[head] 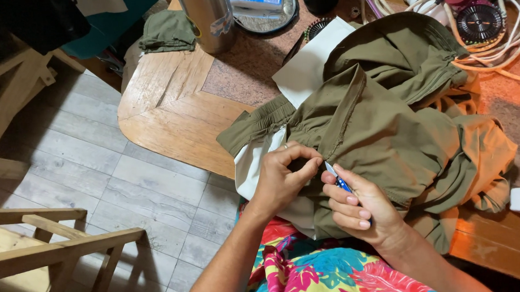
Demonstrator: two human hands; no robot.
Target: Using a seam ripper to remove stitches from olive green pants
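Olive garment [385,126] lies bunched on tabletop [173,109], centre right of frame. Left hand [280,178] fingers pinch the seam edge. Right hand [363,209] fingers closed around small blue tool [338,179], tip at seam. Seam work under way; steady fabric tension needed.

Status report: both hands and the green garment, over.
Left hand pinching olive garment at a seam. Right hand holding small blue tool, tip at the same seam. Garment bunched over the table edge; nothing blocking the hands.
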